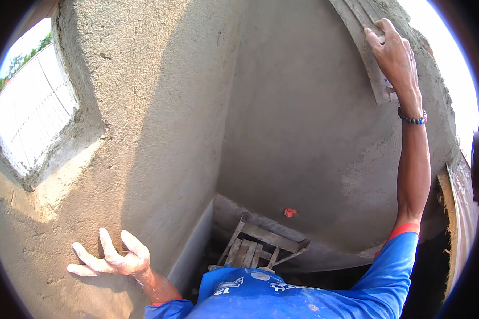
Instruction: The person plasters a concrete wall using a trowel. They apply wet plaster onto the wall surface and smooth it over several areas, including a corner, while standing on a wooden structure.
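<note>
My right hand point(398, 59) is raised at the upper right, its fingers closed round the grip of a long, mortar-smeared plastering float point(357, 45). The float lies along the grey plastered wall point(298, 101) in front of me, close under its rough top edge. My hand hides most of the grip. At the lower left my left hand point(114, 259) has its fingers spread, at the rougher left wall point(90, 207). Nothing is in that hand, and its fingers look whitened with dust or mortar.
A rough-edged window opening point(64, 139) breaks the left wall. Below me, near the corner, stands a wooden frame with slats point(266, 235). Something small and red-orange point(290, 212) sticks out low on the front wall. A board edge point(447, 212) rises at the right.
</note>
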`<state>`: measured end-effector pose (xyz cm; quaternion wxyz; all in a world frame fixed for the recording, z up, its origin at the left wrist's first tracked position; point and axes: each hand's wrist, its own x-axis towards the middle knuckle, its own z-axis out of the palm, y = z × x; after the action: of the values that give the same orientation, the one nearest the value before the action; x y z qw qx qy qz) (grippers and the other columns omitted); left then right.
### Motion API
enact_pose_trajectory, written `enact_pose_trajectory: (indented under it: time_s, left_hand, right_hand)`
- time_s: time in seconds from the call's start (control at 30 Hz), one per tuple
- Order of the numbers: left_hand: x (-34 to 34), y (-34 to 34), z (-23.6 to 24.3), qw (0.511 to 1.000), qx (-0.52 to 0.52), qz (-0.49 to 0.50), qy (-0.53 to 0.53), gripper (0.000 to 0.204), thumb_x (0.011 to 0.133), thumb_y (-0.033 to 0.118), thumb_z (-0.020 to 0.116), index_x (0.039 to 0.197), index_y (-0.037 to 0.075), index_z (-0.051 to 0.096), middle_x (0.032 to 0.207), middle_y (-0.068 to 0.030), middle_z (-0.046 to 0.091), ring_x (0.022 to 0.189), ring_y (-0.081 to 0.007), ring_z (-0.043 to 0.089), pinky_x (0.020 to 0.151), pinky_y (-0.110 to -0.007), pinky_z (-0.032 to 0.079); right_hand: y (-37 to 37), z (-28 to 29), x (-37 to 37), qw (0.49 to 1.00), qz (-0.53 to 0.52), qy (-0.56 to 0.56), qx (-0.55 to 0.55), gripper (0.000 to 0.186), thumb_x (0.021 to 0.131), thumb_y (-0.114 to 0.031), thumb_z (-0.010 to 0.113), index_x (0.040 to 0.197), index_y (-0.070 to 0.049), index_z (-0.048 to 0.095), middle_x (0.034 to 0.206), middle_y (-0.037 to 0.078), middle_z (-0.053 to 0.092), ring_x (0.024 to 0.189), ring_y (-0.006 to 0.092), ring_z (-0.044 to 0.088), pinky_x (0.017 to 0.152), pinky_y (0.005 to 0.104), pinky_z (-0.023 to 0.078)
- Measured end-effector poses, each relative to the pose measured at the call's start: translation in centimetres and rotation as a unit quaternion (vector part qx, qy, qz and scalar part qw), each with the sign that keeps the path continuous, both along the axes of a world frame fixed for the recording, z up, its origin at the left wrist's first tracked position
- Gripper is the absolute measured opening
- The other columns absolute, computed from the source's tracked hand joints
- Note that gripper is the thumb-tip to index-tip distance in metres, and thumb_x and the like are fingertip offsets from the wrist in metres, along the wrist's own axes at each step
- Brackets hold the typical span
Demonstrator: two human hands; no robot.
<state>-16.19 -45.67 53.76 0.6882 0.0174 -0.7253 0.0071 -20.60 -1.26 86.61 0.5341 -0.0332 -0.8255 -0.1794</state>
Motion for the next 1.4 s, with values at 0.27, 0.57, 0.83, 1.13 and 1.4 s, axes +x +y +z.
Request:
enact_pose_trajectory:
  time_s: [0.27,0.57,0.83,1.13,1.4]
  left_hand:
    - [1.0,1.3,0.1,0.956,-0.019,-0.171,0.239,0.045,0.1,0.031,0.041,0.134,0.001,0.048,0.142,-0.0262,0.041,0.14,-0.048,0.032,0.115,-0.064,0.023]
    - [-2.4,14.8,3.5,0.687,0.213,-0.665,-0.202,0.053,0.085,-0.004,0.059,0.137,-0.006,0.048,0.095,-0.0096,0.061,0.075,-0.0121,0.059,0.059,-0.023,0.049]
    - [-17.0,25.2,16.5,0.698,0.204,-0.601,-0.334,0.06,0.093,0.015,0.058,0.145,-0.007,0.038,0.067,-0.0107,0.066,0.067,-0.0261,0.069,0.066,-0.04,0.055]
    - [-22.1,28.5,18.8,0.722,0.236,-0.549,-0.348,0.061,0.094,0.018,0.055,0.147,-0.004,0.035,0.086,-0.0204,0.071,0.088,-0.0375,0.07,0.083,-0.049,0.054]
    - [-22.7,29.4,18.6,0.728,0.25,-0.54,-0.34,0.06,0.094,0.018,0.055,0.148,-0.002,0.036,0.088,-0.0223,0.07,0.093,-0.0411,0.069,0.087,-0.051,0.052]
  right_hand:
    - [1.6,-28.0,-2.6,0.892,-0.029,-0.428,0.138,0.034,0.086,-0.007,0.057,0.117,0.005,0.053,0.066,0.013,0.067,0.06,0.0287,0.071,0.048,0.037,0.055]
    - [-1.6,-28.1,3.8,0.817,0.079,-0.562,-0.102,0.039,0.089,-0.03,0.062,0.105,0.004,0.056,0.068,0.022,0.065,0.072,0.0424,0.067,0.07,0.0523,0.054]
    - [1.5,-30.0,10.7,0.813,0.06,-0.519,-0.258,0.039,0.089,-0.034,0.063,0.106,0.001,0.058,0.074,0.024,0.066,0.076,0.0439,0.065,0.075,0.0501,0.052]
    - [5.7,-33.2,16.4,0.8,0.022,-0.479,-0.361,0.043,0.087,-0.036,0.065,0.11,0.0,0.061,0.084,0.027,0.068,0.084,0.045,0.066,0.08,0.0499,0.052]
    - [6.3,-35.0,16.3,0.782,0.023,-0.488,-0.386,0.047,0.087,-0.04,0.063,0.114,-0.002,0.062,0.09,0.027,0.069,0.09,0.0438,0.067,0.085,0.0491,0.052]
